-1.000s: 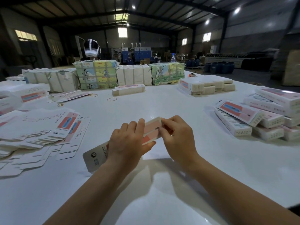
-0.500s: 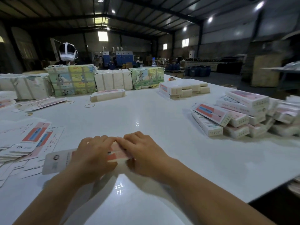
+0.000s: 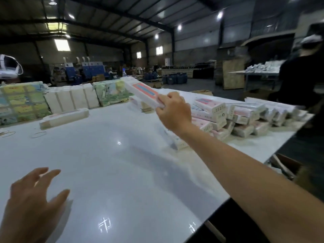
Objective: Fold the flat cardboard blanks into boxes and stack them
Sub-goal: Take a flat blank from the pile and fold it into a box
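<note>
My right hand (image 3: 172, 112) grips one end of a folded white box with a pink and blue label (image 3: 142, 92), held up in the air and tilted, just left of the heap of finished boxes (image 3: 235, 118) on the table's right side. My left hand (image 3: 33, 200) hovers with fingers spread over the white table (image 3: 114, 172) at the lower left, holding nothing. The flat blanks are out of view.
Wrapped bundles (image 3: 71, 99) line the far edge, with colourful packs (image 3: 21, 104) beside them. A single long box (image 3: 64, 118) and rubber bands (image 3: 38, 134) lie at the left. A person in black (image 3: 298, 81) stands at the right. The table's right edge drops off close by.
Both hands were pressing the box together at the table's near middle. Now my right hand has lifted it up and to the right toward the heap, and my left hand has let go.
</note>
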